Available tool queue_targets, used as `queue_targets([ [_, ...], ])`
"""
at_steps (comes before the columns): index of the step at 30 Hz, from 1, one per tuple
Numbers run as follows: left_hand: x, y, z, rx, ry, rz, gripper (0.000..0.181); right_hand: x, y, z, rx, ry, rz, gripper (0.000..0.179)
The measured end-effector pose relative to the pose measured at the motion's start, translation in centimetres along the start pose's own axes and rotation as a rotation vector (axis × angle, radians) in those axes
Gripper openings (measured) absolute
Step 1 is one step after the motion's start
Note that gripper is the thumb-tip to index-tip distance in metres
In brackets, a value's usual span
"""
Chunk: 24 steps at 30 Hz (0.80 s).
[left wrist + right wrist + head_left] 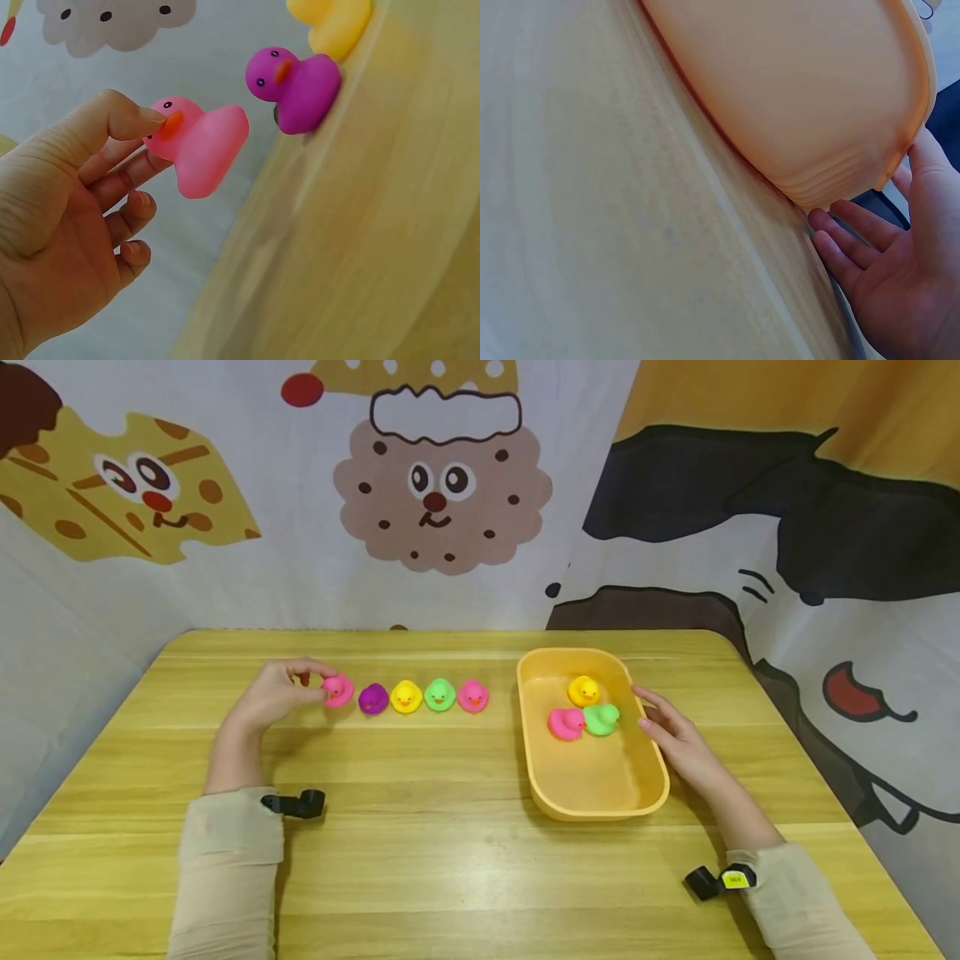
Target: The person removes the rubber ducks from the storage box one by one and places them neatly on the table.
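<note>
My left hand [272, 695] pinches a pink rubber duck [340, 690] by its head between thumb and fingers. In the left wrist view this pink duck [210, 146] is tilted, apart from the purple duck [300, 90]. A row runs rightward on the table: the purple duck [373, 699], a yellow duck [407, 697], a green duck [440, 695] and another pink duck [473, 696]. My right hand [686, 747] rests against the right side of a yellow-orange plastic basin [532, 752]. Its fingers [862, 225] are fairly straight, touching the basin's outside.
Inside the basin lie a yellow duck [584, 691], a pink duck [567, 724] and a green duck [602, 719]. Everything stands on a wood-grain table [420, 860]. A cartoon-printed cloth [300, 585] hangs behind the table's far edge.
</note>
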<state>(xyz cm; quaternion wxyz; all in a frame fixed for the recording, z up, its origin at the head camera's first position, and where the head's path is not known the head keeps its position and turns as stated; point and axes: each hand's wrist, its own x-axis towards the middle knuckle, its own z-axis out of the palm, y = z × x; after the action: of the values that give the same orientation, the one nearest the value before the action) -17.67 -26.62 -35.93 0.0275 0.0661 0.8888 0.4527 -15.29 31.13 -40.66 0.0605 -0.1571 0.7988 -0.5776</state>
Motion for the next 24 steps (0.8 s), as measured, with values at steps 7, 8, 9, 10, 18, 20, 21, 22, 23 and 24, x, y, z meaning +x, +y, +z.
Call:
queue_targets([
  [7, 0.1, -0.6, 0.3, -0.025, -0.021, -0.028, 0.032, 0.0, -0.1, 0.0, 0.0, 0.004, 0.002, 0.052],
  [8, 0.1, -0.6, 0.3, -0.03, -0.022, -0.032, 0.032, 0.0, -0.1, 0.0, 0.003, 0.004, 0.004, 0.052],
  [9, 0.1, -0.7, 0.3, -0.032, -0.023, -0.038, 0.033, 0.0, -0.2, 0.0, 0.005, 0.004, 0.006, 0.052],
  [10, 0.1, -0.7, 0.4, -0.036, -0.023, -0.043, 0.033, 0.0, -0.2, 0.1, 0.006, 0.004, 0.008, 0.052],
  [18, 0.3, -1.4, 0.8, -0.053, -0.02, -0.072, 0.035, -0.1, -0.2, 0.1, 0.014, -0.004, 0.022, 0.052],
  [20, 0.3, -1.7, 0.9, -0.055, -0.018, -0.079, 0.035, -0.1, -0.2, 0.1, 0.017, -0.003, 0.021, 0.052],
  [21, 0.4, -1.8, 0.9, -0.057, -0.017, -0.081, 0.035, 0.0, -0.2, 0.0, 0.016, -0.001, 0.02, 0.052],
  [22, 0.4, -1.9, 0.9, -0.058, -0.018, -0.087, 0.036, 0.0, -0.2, 0.0, 0.017, -0.001, 0.018, 0.052],
  [23, 0.2, -1.4, 0.8, -0.06, -0.022, -0.095, 0.036, 0.0, -0.2, 0.0, 0.016, 0.0, 0.016, 0.052],
  [24, 0.2, -1.4, 0.8, -0.061, -0.027, -0.101, 0.037, -0.1, -0.2, 0.0, 0.015, 0.0, 0.015, 0.052],
])
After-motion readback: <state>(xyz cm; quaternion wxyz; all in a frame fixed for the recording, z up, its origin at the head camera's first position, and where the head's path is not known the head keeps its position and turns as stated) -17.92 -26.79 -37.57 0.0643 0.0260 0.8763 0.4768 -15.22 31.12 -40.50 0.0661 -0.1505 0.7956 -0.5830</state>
